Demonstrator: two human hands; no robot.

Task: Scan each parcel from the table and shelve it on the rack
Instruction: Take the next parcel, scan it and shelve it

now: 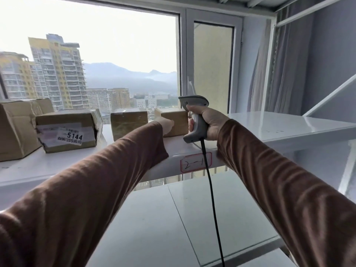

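Right hand (209,122) curled round grey corded scanner (194,120), held upright. Left hand (166,124) extended, fingers against small brown parcel (174,120) near shelf (289,130) front edge; grip indeterminate. Front-edge tag (195,162) handwritten "2-1". Leftward carton label (70,138) reads "5144".

Matt brown cardboard parcels (177,122) (tape-glossed), smooth grey plastic scanner (194,120), glossy white-painted metal shelf (279,126), soft ribbed cloth sleeves (289,189).
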